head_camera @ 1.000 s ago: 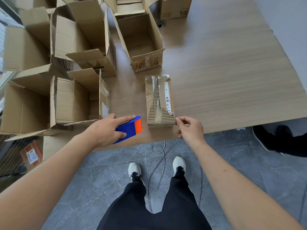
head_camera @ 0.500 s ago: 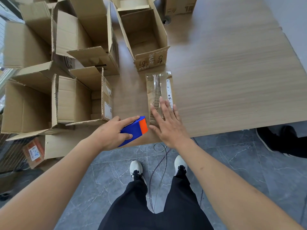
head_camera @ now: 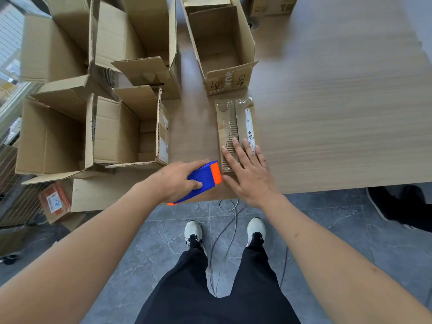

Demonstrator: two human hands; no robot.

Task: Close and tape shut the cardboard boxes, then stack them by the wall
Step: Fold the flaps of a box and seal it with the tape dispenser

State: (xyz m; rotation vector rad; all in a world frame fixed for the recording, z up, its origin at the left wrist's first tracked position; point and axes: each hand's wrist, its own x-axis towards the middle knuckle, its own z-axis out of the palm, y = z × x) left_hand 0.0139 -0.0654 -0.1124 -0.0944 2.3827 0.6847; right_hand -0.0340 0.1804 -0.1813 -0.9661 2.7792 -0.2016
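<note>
- head view, near edge of the wooden table (head_camera: 339, 113): your right hand (head_camera: 251, 176) lies flat on the small cardboard box (head_camera: 235, 127), fingers straight and slightly spread, pressing the near end of its closed top; clear tape already shines along the seam.
- head view, just left of that box: your left hand (head_camera: 174, 181) grips the blue-and-orange tape dispenser (head_camera: 203, 181), fingers and thumb curled round its body, its orange end just beside the box's near corner and close to your right thumb.
- head view, progress: by the look of it this one small box is closed and at least partly taped; whether the tape has been cut free you cannot tell from here, as the dispenser's edge hides that corner.
- head view, what remains: the open box with handwriting on its flap (head_camera: 222, 50) stands directly behind the small box with its flaps up, and the cluster of open boxes (head_camera: 112, 127) on your left is also untaped, so most of the closing looks still ahead.
- head view, stacking: no stack shows by the wall (head_camera: 420, 12) at upper right, so judge that step not yet begun.
- head view, below the table: your white shoes (head_camera: 194, 232) stand on grey tile, a thin cable looping between them.
</note>
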